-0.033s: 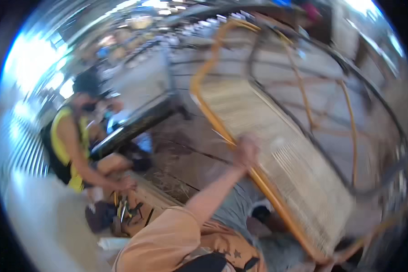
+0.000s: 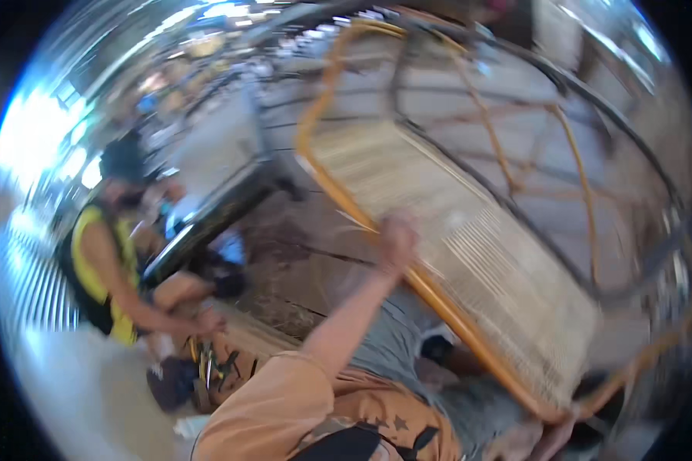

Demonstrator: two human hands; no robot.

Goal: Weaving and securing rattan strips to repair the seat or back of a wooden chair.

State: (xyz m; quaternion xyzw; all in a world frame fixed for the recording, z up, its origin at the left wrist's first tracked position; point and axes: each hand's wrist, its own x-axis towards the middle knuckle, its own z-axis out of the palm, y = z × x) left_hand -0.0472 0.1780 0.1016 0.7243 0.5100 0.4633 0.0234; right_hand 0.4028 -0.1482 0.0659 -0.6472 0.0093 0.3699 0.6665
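A rattan chair (image 2: 477, 253) lies tilted across the right half of the head view, with a pale woven panel inside an orange-brown bent frame. My left hand (image 2: 398, 238) is closed round the near rail of that frame, about midway along it. Low in the view, my right hand (image 2: 552, 436) is at the chair's near corner, its fingers apparently curled on the rail; it is blurred and partly cut off by the lower edge. Dark curved bars and thin orange struts rise beyond the panel.
At the left, a person in a yellow sleeveless top (image 2: 92, 253) sits working with their hands low over some hand tools (image 2: 211, 365). A dark-edged bench or table (image 2: 207, 223) stands beyond them. Motion smears the cluttered background.
The whole view has swung, so the chair, my left hand and the other person all sit further left. More of my right hand shows at the near corner. My left grip is unchanged.
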